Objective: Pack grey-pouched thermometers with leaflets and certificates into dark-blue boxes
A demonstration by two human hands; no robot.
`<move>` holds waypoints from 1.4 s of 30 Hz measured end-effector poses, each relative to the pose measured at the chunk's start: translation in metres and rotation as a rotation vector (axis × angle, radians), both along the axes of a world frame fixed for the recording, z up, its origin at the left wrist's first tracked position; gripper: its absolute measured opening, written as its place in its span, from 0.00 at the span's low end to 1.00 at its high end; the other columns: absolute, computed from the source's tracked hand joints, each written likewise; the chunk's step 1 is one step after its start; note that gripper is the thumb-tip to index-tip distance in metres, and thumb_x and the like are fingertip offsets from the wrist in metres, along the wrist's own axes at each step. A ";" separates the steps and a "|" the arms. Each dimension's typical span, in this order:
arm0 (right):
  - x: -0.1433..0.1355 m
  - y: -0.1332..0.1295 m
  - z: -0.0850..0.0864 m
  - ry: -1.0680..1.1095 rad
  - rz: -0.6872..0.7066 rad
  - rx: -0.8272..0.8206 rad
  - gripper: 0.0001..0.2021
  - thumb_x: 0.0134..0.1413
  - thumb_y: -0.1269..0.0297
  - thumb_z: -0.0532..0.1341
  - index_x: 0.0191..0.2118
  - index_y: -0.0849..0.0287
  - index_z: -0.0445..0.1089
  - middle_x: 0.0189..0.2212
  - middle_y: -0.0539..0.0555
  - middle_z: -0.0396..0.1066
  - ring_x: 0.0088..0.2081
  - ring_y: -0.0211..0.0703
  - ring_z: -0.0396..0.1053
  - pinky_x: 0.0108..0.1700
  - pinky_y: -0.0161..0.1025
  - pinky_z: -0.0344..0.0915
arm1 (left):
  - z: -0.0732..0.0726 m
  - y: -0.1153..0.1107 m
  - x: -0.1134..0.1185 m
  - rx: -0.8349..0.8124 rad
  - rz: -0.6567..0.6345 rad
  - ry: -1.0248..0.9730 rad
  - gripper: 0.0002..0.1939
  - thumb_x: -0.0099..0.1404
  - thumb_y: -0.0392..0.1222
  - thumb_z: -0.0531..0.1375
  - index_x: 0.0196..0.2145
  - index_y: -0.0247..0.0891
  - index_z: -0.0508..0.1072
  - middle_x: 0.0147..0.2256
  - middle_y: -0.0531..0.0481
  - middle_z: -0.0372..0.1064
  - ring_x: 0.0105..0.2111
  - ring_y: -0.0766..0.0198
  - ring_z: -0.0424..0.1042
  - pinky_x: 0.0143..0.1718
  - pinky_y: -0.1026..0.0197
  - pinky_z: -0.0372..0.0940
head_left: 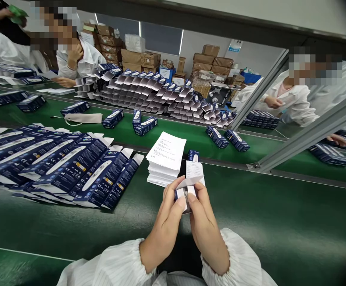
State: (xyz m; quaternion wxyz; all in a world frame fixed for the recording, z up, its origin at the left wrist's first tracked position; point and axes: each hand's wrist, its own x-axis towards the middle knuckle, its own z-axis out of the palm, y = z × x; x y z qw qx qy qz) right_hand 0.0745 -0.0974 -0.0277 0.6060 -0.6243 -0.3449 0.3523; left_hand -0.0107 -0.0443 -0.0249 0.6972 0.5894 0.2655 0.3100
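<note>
Just below the frame's centre, the fingers of the left hand (164, 222) and right hand (205, 224) grip a dark-blue carton (180, 193) by its sides, thumbs on its white side flaps (192, 190). Pressing both evenly inward, without squeezing the walls, should let the raised end flap (190, 181) fold over uncreased.

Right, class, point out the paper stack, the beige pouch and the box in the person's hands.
Paper stack (166, 153), head view: on the top sheet.
Beige pouch (85, 118), head view: middle of its body.
Box (191, 190), head view: on a white flap.
</note>
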 end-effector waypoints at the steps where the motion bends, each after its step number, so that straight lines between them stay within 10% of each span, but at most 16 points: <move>1: -0.001 0.000 0.000 0.024 -0.006 0.000 0.19 0.61 0.53 0.45 0.56 0.48 0.51 0.56 0.51 0.55 0.57 0.44 0.54 0.55 0.43 0.57 | 0.000 0.001 0.000 0.006 -0.003 0.006 0.19 0.68 0.45 0.45 0.57 0.51 0.52 0.59 0.57 0.50 0.59 0.63 0.48 0.60 0.58 0.48; 13: 0.012 0.002 0.006 -0.098 0.131 0.191 0.12 0.59 0.66 0.51 0.48 0.50 0.60 0.56 0.52 0.56 0.57 0.44 0.53 0.57 0.47 0.54 | 0.009 0.014 -0.010 0.135 -0.082 -0.044 0.16 0.66 0.34 0.45 0.50 0.50 0.53 0.52 0.52 0.55 0.52 0.64 0.58 0.51 0.57 0.60; 23: 0.065 -0.006 0.012 -0.845 0.421 0.375 0.26 0.49 0.59 0.62 0.55 0.55 0.60 0.55 0.58 0.58 0.54 0.50 0.58 0.55 0.48 0.59 | 0.019 0.041 -0.037 1.254 -0.034 0.268 0.17 0.58 0.43 0.61 0.46 0.44 0.66 0.43 0.53 0.67 0.51 0.60 0.58 0.60 0.46 0.42; 29: 0.053 -0.007 0.003 -0.899 0.265 0.381 0.24 0.53 0.72 0.59 0.56 0.53 0.58 0.55 0.55 0.58 0.55 0.46 0.58 0.56 0.46 0.59 | -0.001 0.026 -0.038 1.066 0.059 0.222 0.21 0.62 0.29 0.54 0.52 0.43 0.62 0.52 0.51 0.61 0.56 0.61 0.54 0.57 0.52 0.53; 36: 0.045 -0.012 0.009 -0.741 0.196 0.355 0.13 0.52 0.74 0.59 0.44 0.54 0.64 0.53 0.54 0.62 0.52 0.45 0.62 0.51 0.45 0.64 | 0.009 0.014 -0.029 0.592 0.107 0.117 0.09 0.62 0.34 0.55 0.39 0.46 0.67 0.48 0.54 0.62 0.46 0.68 0.65 0.37 0.68 0.66; 42: 0.050 -0.013 0.007 -0.964 0.305 0.390 0.15 0.53 0.78 0.57 0.46 0.56 0.62 0.58 0.58 0.54 0.57 0.48 0.56 0.54 0.48 0.61 | 0.005 0.021 -0.039 0.904 0.049 0.151 0.12 0.61 0.29 0.56 0.38 0.44 0.67 0.50 0.54 0.61 0.53 0.64 0.59 0.52 0.59 0.60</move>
